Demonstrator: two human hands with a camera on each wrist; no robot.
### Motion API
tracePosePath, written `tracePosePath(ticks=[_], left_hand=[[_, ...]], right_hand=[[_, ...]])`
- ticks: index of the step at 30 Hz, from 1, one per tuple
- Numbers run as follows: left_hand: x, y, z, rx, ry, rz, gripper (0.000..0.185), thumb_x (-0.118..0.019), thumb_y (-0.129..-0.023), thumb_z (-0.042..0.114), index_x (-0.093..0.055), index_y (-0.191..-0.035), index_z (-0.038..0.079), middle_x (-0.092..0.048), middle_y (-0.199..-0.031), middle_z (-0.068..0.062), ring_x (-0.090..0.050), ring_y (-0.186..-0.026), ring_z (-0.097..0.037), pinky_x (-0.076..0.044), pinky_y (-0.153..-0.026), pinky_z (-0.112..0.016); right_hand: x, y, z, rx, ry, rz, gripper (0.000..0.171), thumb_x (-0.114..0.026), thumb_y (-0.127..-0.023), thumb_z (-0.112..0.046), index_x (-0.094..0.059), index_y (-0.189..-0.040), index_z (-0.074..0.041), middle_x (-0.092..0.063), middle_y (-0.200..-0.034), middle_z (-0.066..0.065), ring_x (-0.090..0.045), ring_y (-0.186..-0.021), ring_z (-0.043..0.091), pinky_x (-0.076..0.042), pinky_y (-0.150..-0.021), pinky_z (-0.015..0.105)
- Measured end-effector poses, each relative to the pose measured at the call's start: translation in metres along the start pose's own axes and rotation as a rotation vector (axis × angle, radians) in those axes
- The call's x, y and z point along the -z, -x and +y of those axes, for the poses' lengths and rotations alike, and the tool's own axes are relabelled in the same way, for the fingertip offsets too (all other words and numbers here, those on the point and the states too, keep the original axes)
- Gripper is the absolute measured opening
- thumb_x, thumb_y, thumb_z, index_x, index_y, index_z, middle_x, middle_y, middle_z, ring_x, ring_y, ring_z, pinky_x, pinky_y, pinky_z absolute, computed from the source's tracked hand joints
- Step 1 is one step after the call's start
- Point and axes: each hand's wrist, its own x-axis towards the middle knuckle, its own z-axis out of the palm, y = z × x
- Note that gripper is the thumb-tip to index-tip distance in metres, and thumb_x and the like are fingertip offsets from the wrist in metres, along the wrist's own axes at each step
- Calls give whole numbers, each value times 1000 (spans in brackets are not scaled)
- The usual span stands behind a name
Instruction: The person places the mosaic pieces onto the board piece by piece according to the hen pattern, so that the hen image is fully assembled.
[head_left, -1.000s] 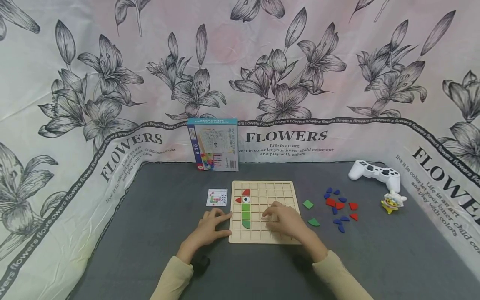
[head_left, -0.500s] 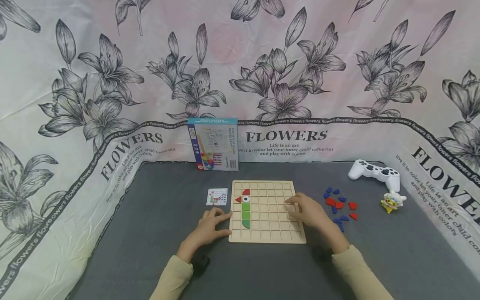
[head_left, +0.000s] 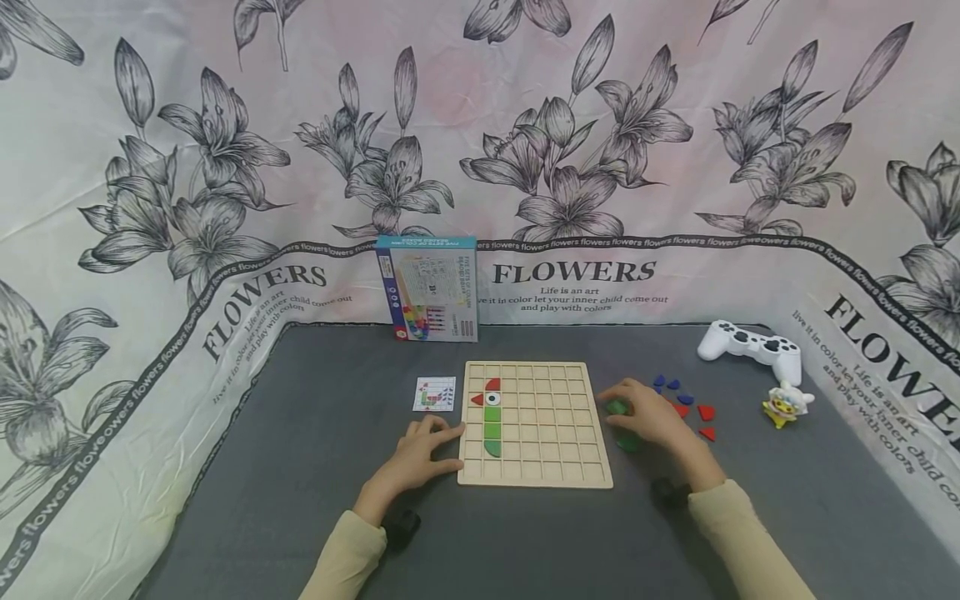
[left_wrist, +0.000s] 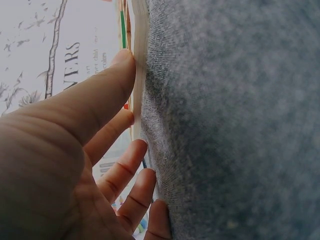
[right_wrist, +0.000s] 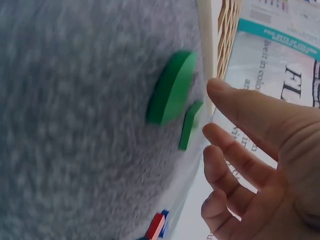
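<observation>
A wooden grid board (head_left: 555,425) lies mid-table, with a column of pieces near its left side: a red quarter-round, a red triangle, an eye piece (head_left: 492,398), green squares (head_left: 492,422) and a green quarter-round. My left hand (head_left: 412,458) rests its thumb and fingertips against the board's left edge, fingers relaxed. Just past the board's right edge, my right hand (head_left: 645,415) hovers with thumb and fingers apart over two loose green pieces, a quarter-round (right_wrist: 172,90) and a square (right_wrist: 190,126). Nothing shows between its fingertips in the right wrist view.
A small pattern card (head_left: 434,394) lies left of the board; a box (head_left: 435,292) stands behind. Further right are loose blue pieces (head_left: 686,400) and red pieces (head_left: 707,412), partly behind the right hand, then a white game controller (head_left: 750,346) and a small figurine (head_left: 785,404).
My right hand has moved rightward from above the board's middle, past its right edge, to the loose green pieces. The left hand and the pieces on the board stay put.
</observation>
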Motion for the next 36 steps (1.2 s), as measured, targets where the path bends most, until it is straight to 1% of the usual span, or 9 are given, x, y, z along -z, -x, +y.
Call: tracePosePath(ticks=[7,11,15,18,21,22,25,29,36], left_hand=[[0,1,-1,-12,11,1,60,-69,-82,36,-50,-135,16,-42,-112,-1,-33,-97,-22,-30,-82,-47],[0,1,0,-13,9,3,60,-69,-82,36,-50,-135,16,-43,-112,-2,-33,-97,-21,-31,-82,-46],[1,1,0,-10,8,3,60,-69,-82,36,-50,-135,16,-43,-113,-2,-34,-97,-21,-31,-82,-46],[1,1,-1,-9,6,4,60,-69,-82,36,-50,-135,16,-43,-113,-2,-34,-97,-22,-31,-82,-47],[0,1,-1,-8,10,3,59,-69,-82,36,-50,-135,16,-43,-113,-2,-34,-97,-22,-31,-83,-47],[0,1,-1,-9,11,3,59,-68,-82,36,-50,-135,16,-43,-113,-3,-34,-97,-22,-31,-83,-47],[0,1,-1,-10,14,1,59,-68,-82,36,-50,-135,17,-43,-114,-3,-34,-97,-22,-31,-83,-47],[0,1,-2,-11,11,3,59,-68,-82,36,-50,-135,17,-43,-114,-2,-34,-98,-22,-31,-83,-47],[1,0,-1,-9,15,5,59,-68,-82,36,-50,-135,17,-42,-114,-2,-34,-98,-23,-31,-83,-48]], right_hand=[[3,0,12,30,-13,-57,36,-73,-78,-10,-65,-112,-6,-57,-107,12,-49,-71,12,-42,-63,30],[5,1,17,39,-9,-63,35,-72,-78,-9,-64,-113,-6,-57,-108,12,-49,-71,11,-42,-63,29],[6,3,17,17,1,-55,34,-71,-79,-7,-65,-112,-5,-57,-109,14,-49,-70,11,-41,-62,29],[6,3,16,-5,8,-46,32,-70,-79,-6,-66,-110,-4,-58,-108,15,-52,-73,16,-43,-63,33],[6,4,15,-15,29,-28,30,-70,-79,-6,-66,-109,-4,-59,-107,15,-58,-85,24,-47,-70,39],[5,4,14,-21,31,-24,30,-70,-79,-7,-67,-108,-4,-60,-106,15,-58,-86,25,-47,-70,40],[3,5,11,-42,44,8,29,-71,-79,-9,-67,-108,-6,-61,-104,12,-56,-79,21,-46,-65,35],[-1,6,3,-69,32,63,29,-72,-80,-13,-68,-108,-9,-59,-99,7,-44,-63,11,-36,-53,27],[-11,5,-21,-29,-13,82,29,-72,-80,-14,-67,-108,-11,-59,-98,5,-43,-62,9,-36,-50,25]])
